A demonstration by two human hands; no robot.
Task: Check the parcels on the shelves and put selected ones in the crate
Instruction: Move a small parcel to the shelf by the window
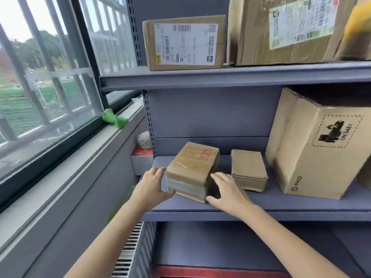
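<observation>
A small taped brown parcel [190,169] with a red stamp on top sits at the left end of the middle shelf [261,205]. My left hand [154,183] is against its left side, thumb under the front corner. My right hand [224,189] is at its right side with the fingers spread and the thumb by the lower front edge. Whether the parcel is lifted off the shelf, I cannot tell. No crate is in view.
A smaller plain parcel [249,169] lies just right of my right hand, then a large PICO carton [317,149]. The upper shelf [241,77] holds a labelled box [184,43] and a bigger box [285,29]. A windowsill [80,167] runs along the left.
</observation>
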